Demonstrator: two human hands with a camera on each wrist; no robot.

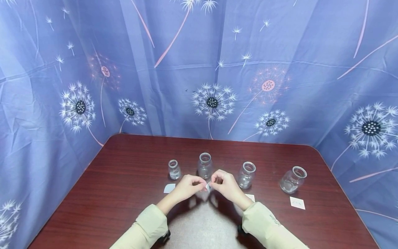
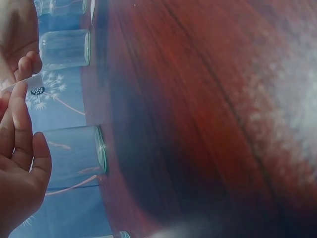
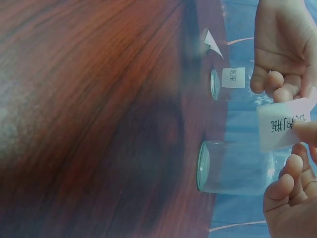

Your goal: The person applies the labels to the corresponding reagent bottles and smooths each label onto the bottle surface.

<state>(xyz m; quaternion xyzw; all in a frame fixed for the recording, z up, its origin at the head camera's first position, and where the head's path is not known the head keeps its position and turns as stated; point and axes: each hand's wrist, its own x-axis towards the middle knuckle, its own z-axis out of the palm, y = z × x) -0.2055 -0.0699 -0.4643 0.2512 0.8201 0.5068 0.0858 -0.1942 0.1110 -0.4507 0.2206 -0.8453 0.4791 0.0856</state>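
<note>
In front of me both hands meet over the table at a small white label (image 1: 208,187) with printed characters, which face the right wrist view. My left hand (image 1: 187,187) pinches one edge of it between thumb and finger. The opposite side is pinched by my right hand (image 1: 226,186), whose thumb covers part of the print (image 3: 278,125). Just behind the hands stands a glass jar (image 1: 205,166) with no label visible on it. To its left is a smaller jar (image 1: 174,170) bearing a white label (image 3: 233,78).
Two more glass jars, one (image 1: 245,175) right of my right hand and another (image 1: 292,180) farther right, stand on the dark red table (image 1: 130,173). Paper pieces lie near them (image 1: 297,203), and a curled white piece (image 1: 169,188) lies by the left wrist. A blue curtain (image 1: 174,97) hangs behind.
</note>
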